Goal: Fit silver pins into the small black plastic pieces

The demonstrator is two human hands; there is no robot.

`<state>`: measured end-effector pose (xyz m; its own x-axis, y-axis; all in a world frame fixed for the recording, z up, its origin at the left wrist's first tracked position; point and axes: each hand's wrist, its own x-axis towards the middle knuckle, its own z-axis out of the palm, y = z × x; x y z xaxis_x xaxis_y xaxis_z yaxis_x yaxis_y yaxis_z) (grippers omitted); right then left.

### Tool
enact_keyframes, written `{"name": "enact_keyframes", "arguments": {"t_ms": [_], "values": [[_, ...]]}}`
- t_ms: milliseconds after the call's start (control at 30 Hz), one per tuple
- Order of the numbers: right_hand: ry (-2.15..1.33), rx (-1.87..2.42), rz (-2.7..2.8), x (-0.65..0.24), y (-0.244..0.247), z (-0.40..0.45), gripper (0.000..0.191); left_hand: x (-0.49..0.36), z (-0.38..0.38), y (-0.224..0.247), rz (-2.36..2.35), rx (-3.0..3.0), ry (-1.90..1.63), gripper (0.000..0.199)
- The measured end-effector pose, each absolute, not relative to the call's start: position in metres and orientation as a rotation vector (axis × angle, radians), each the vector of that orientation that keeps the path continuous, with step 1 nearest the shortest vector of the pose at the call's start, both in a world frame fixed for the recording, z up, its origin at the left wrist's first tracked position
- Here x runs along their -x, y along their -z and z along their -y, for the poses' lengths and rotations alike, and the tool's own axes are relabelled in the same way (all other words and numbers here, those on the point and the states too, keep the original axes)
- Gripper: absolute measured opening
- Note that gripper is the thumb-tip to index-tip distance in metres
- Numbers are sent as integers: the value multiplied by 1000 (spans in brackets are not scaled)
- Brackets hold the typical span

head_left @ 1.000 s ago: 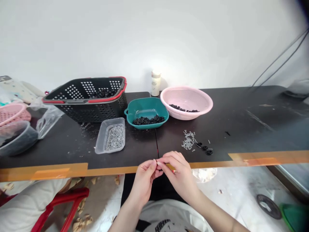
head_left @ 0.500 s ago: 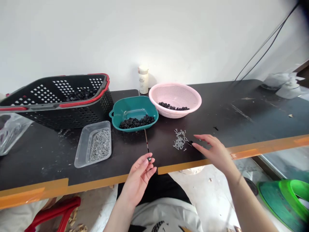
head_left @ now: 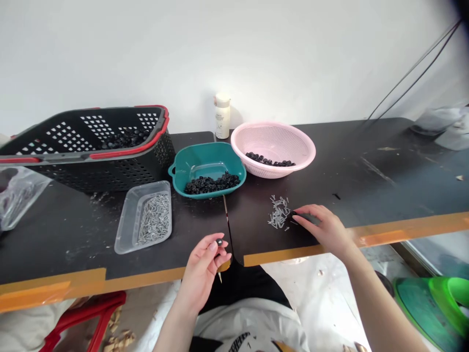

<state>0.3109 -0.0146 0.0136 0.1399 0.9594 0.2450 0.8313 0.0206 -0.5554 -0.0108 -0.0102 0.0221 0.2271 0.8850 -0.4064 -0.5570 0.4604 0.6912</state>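
Note:
My left hand point(head_left: 205, 261), above the table's front edge, pinches a small black round part point(head_left: 219, 241) with a light spot at its centre. My right hand point(head_left: 322, 227) rests at the tabletop, thumb and forefinger closed on another small black part point(head_left: 293, 213). Just left of those fingertips lies a loose pile of small silver screws point(head_left: 279, 213). More screws fill a clear plastic tray point(head_left: 124, 230) on the left. A teal basin point(head_left: 200, 156) and a pink mesh basket point(head_left: 274, 129) behind the hands hold many small black parts.
A black crate point(head_left: 110, 171) with red handles stands at the back left, black pieces inside. A white bottle point(head_left: 222, 120) stands against the wall. One small black piece point(head_left: 336, 196) lies right of the screw pile. Orange tape point(head_left: 271, 255) runs along the table's front edge.
My right thumb and forefinger have come together on the black part beside the screws. The left hand has shifted slightly left, still pinching its part. The whole view has moved a little.

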Motion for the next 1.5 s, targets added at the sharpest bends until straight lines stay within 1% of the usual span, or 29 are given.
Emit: {"name": "enact_keyframes", "arguments": {"t_ms": [100, 233, 300, 367, 567, 800, 967, 1133, 1300, 1500], "values": [[-493, 1692, 1594, -281, -26, 18, 22, 10, 12, -24, -878, -514, -1084, 29], [-826, 1245, 1596, -223, -41, 20, 11, 5, 16, -32, -880, -626, -1144, 24], [-905, 1018, 1575, -194, -46, 18, 12, 3, 19, -35, -865, -656, -1160, 22], [-946, 892, 1564, -172, -48, 14, 15, 3, 22, -38, -843, -655, -1173, 20], [-979, 929, 1582, -143, -51, 8, 14, 11, 31, -36, -788, -679, -1297, 13], [-1148, 865, 1301, -132, -41, 16, 22, 15, 37, -30, -749, -713, -1358, 10], [-1200, 772, 1116, -126, -29, 19, 22, 18, 37, -41, -807, -949, -1449, 16], [-1245, 732, 1074, -124, -34, 21, 25, 23, 35, -56, -903, -1183, -1454, 22], [-1356, 715, 1004, -122, -43, 25, 34, 22, 35, -58, -966, -1219, -1452, 22], [-1428, 698, 977, -120, -51, 26, 28, 22, 35, -58, -955, -1156, -1473, 22]]}}
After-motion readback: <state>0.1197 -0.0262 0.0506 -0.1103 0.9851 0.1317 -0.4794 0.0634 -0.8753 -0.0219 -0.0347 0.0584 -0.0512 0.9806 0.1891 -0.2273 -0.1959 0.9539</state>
